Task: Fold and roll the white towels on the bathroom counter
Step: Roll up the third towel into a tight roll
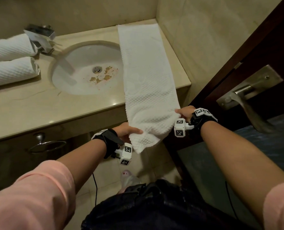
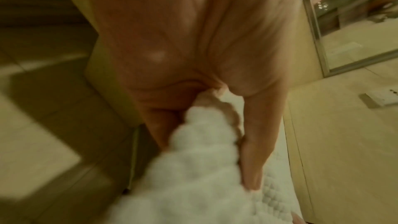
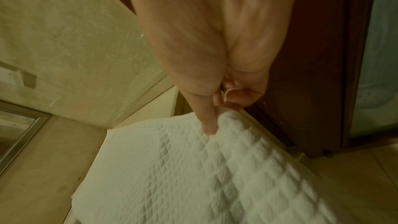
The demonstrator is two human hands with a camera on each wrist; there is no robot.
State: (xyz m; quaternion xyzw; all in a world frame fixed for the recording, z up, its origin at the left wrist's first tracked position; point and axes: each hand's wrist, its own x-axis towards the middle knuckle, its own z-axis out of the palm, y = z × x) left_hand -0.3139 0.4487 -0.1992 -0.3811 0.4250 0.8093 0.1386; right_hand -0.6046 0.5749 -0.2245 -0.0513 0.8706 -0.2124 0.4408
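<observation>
Beige stone walls [image 1: 204, 30] enclose a counter [image 1: 38, 110] with an oval sink [image 1: 81, 63] (brown stains by its drain), pale floor tiles [image 1: 154, 163], and a dark wooden door [image 1: 262, 52].

towel [image 1: 146, 72] right of sink [image 1: 86, 68], on counter [image 1: 38, 107]

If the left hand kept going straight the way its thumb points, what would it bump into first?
Probably only the towel it already grips; the left hand points across the hanging end toward the right hand, though depth is unclear.
</observation>
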